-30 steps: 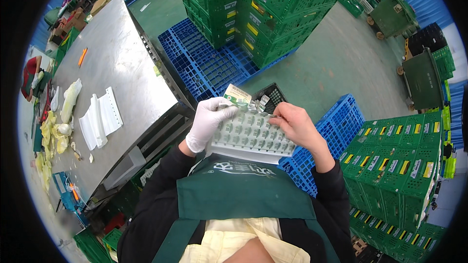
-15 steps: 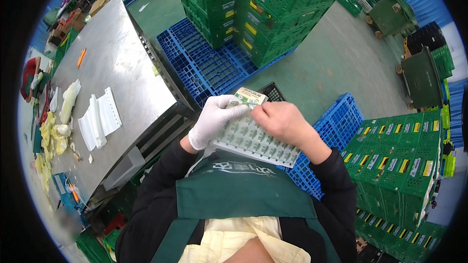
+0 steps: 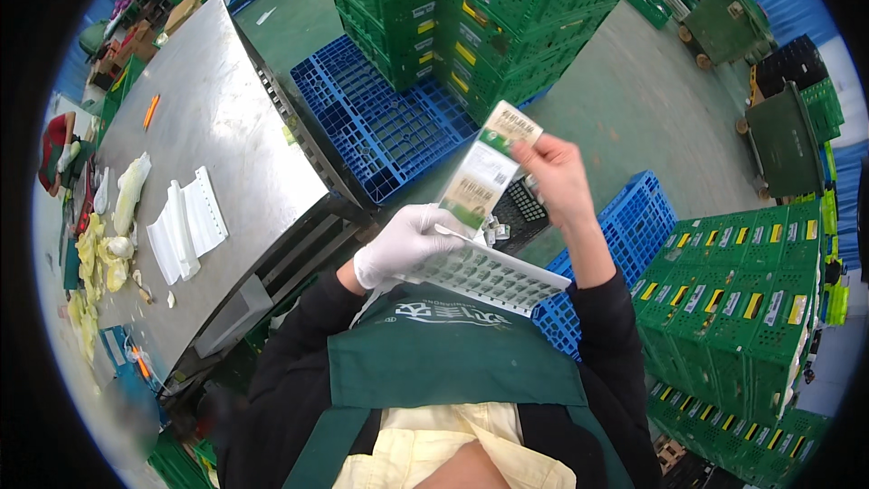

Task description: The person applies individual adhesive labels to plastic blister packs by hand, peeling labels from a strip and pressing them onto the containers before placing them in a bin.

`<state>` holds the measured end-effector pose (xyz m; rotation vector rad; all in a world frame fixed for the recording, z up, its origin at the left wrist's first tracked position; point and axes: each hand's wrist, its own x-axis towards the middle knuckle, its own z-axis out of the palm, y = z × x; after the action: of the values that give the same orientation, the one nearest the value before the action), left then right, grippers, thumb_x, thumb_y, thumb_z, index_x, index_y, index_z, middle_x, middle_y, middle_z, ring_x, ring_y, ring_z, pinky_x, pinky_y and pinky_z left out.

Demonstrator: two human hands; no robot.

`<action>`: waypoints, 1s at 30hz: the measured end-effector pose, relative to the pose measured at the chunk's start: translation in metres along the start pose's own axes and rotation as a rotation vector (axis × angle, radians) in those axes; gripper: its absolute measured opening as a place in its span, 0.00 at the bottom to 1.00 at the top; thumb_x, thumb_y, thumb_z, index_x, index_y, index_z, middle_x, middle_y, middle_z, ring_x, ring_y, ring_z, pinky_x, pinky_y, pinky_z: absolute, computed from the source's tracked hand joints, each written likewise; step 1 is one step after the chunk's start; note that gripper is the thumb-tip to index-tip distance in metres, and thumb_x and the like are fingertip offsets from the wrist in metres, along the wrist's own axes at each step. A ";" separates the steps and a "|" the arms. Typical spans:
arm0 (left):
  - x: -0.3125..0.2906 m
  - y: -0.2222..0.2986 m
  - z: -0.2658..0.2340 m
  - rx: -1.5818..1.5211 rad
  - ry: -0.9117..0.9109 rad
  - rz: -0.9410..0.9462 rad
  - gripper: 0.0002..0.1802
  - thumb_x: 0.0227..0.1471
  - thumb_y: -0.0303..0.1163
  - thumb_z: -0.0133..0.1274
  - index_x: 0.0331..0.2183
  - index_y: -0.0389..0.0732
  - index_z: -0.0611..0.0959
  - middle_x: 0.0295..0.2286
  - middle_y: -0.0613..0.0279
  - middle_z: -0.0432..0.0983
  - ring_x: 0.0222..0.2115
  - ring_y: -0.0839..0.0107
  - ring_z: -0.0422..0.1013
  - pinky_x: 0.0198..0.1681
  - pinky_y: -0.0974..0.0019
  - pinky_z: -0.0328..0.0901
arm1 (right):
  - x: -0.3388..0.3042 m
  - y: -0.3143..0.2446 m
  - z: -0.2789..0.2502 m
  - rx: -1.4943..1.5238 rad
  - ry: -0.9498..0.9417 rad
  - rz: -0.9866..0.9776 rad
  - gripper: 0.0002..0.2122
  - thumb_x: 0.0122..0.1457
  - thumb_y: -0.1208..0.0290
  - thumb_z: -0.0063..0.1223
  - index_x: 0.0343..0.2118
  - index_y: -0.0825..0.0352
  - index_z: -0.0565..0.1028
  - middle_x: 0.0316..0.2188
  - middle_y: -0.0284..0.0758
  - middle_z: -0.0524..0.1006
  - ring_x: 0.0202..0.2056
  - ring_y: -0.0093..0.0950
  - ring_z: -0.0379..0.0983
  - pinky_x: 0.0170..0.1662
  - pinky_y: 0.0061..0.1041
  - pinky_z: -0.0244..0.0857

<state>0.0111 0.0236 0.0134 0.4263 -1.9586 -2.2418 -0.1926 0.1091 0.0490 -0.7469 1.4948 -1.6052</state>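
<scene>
My left hand [image 3: 407, 243], in a white glove, is closed on a white sheet of small green labels [image 3: 498, 273] held in front of my apron. My bare right hand [image 3: 557, 177] pinches the upper part of a beige, white and green printed label strip [image 3: 480, 183]. The strip stands tilted above the sheet, its lower end close to the fingers of my left hand. Whether those fingers also grip the strip, I cannot tell. Below the strip sits a black crate [image 3: 523, 215] with small white and green pieces at its near side.
To the left stands a metal table [image 3: 217, 91] bearing a white perforated sheet [image 3: 187, 222], an orange marker [image 3: 151, 110] and yellowish peelings [image 3: 90, 254]. Green crates [image 3: 516, 36] rise on a blue pallet [image 3: 380, 127] ahead. More green crates [image 3: 724, 281] stand at right beside another blue pallet [image 3: 625, 226].
My right hand has moved up and right from beside my left hand, lifting and stretching out the label strip. The label sheet has tilted, and the black crate shows more.
</scene>
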 end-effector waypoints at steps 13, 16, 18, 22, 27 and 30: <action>-0.002 -0.003 0.004 0.094 0.197 0.192 0.07 0.47 0.22 0.53 0.33 0.36 0.80 0.32 0.62 0.73 0.33 0.76 0.70 0.39 0.73 0.64 | -0.021 0.011 0.010 -0.693 -0.046 0.052 0.13 0.50 0.67 0.59 0.19 0.72 0.72 0.16 0.34 0.73 0.20 0.18 0.65 0.22 0.22 0.58; 0.004 -0.001 0.004 0.130 0.102 0.269 0.07 0.46 0.22 0.53 0.32 0.35 0.80 0.33 0.62 0.73 0.33 0.75 0.70 0.39 0.72 0.64 | -0.026 0.013 0.021 -0.162 -0.248 0.100 0.09 0.52 0.72 0.55 0.22 0.72 0.73 0.21 0.29 0.74 0.24 0.16 0.65 0.25 0.20 0.59; 0.004 0.002 0.006 0.062 0.047 0.171 0.05 0.47 0.22 0.53 0.31 0.35 0.79 0.33 0.63 0.74 0.33 0.76 0.70 0.40 0.71 0.64 | -0.019 0.007 0.008 -0.166 -0.051 0.101 0.04 0.53 0.78 0.52 0.23 0.72 0.74 0.21 0.26 0.73 0.24 0.13 0.64 0.26 0.15 0.58; 0.000 -0.010 0.007 -0.033 0.034 -0.022 0.06 0.47 0.22 0.53 0.32 0.35 0.80 0.33 0.66 0.74 0.33 0.78 0.70 0.40 0.73 0.65 | -0.008 0.018 -0.013 -0.191 0.176 -0.031 0.04 0.52 0.76 0.54 0.23 0.70 0.74 0.17 0.23 0.70 0.20 0.12 0.61 0.22 0.12 0.54; 0.002 -0.010 0.011 0.016 0.124 0.092 0.08 0.47 0.22 0.53 0.34 0.35 0.79 0.34 0.64 0.74 0.34 0.78 0.70 0.39 0.73 0.65 | -0.038 0.019 0.028 -0.606 0.044 -0.142 0.07 0.49 0.72 0.58 0.25 0.70 0.73 0.17 0.30 0.73 0.21 0.16 0.66 0.23 0.20 0.60; 0.000 -0.014 0.010 0.075 0.144 0.166 0.09 0.47 0.22 0.53 0.34 0.35 0.79 0.34 0.63 0.74 0.34 0.77 0.70 0.39 0.72 0.65 | -0.033 0.019 0.022 -0.823 0.239 -0.147 0.11 0.49 0.68 0.59 0.26 0.72 0.73 0.19 0.30 0.74 0.22 0.15 0.67 0.24 0.21 0.61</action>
<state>0.0095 0.0354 0.0008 0.4055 -1.9333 -1.9857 -0.1544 0.1262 0.0359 -1.1497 2.3641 -1.1691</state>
